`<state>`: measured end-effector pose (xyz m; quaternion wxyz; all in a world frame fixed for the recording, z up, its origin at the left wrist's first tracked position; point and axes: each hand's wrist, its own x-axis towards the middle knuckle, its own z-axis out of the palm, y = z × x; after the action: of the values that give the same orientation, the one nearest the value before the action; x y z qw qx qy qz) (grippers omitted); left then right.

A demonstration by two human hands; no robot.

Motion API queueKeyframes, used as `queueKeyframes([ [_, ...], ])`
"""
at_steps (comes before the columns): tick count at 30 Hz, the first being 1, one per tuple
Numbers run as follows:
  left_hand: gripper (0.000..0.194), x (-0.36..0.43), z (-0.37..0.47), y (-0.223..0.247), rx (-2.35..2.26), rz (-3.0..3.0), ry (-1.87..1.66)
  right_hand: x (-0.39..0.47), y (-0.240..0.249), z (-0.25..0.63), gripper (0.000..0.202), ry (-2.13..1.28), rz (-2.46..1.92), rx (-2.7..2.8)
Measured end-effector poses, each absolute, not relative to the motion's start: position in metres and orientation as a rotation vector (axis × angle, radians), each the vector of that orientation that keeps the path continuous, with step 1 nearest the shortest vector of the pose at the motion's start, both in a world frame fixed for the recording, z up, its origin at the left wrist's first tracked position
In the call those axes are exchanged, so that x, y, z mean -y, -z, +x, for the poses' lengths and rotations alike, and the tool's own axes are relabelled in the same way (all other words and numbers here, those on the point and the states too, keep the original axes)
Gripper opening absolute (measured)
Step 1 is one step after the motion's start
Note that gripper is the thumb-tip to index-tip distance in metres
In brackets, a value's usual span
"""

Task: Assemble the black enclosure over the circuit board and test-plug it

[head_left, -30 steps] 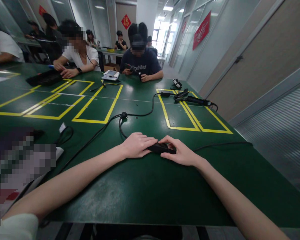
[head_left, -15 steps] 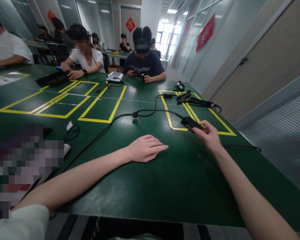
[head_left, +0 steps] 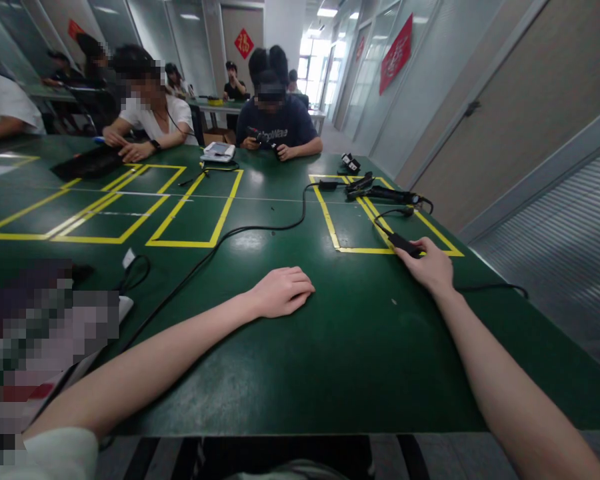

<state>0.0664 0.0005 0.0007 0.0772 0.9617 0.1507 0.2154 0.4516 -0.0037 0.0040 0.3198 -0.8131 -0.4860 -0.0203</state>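
Large dark-green matte table with yellow tape rectangles filled the view; other people sat along the far edge at 11–12 o'clock. A long black power cable ran across the middle toward 1 o'clock. Right arm stretched out to 2 o'clock, right hand palm-down, fingers closed on the near end of a small black oblong adapter block. Block sat on the yellow tape line at the near edge of the right rectangle, touching the tabletop, long axis running 10-to-4 o'clock, just ahead of the fingertips. Its thin lead looped toward a black handheld tool at 12 o'clock of it. Left hand lay flat, relaxed, holding nothing, well apart at 9 o'clock from the block; right hand far nearer.
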Motion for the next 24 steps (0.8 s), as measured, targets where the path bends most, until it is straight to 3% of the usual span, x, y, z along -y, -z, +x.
queueKeyframes([
  [8, 0.028, 0.000, 0.067, -0.002, -0.449, 2.875, -0.639, 0.008, -0.007, 0.470, 0.037, 0.263, -2.084, 1.168],
  [14, 0.027, 0.000, 0.068, -0.002, -0.468, 2.869, -0.611, 0.009, 0.002, 0.483, 0.035, 0.123, -2.137, 1.253],
  [19, 0.027, -0.001, 0.067, -0.001, -0.472, 2.872, -0.620, 0.009, 0.006, 0.483, 0.038, 0.154, -1.933, 1.283],
  [24, 0.026, 0.000, 0.067, -0.002, -0.487, 2.884, -0.595, 0.005, 0.008, 0.487, 0.040, 0.184, -2.194, 1.140],
])
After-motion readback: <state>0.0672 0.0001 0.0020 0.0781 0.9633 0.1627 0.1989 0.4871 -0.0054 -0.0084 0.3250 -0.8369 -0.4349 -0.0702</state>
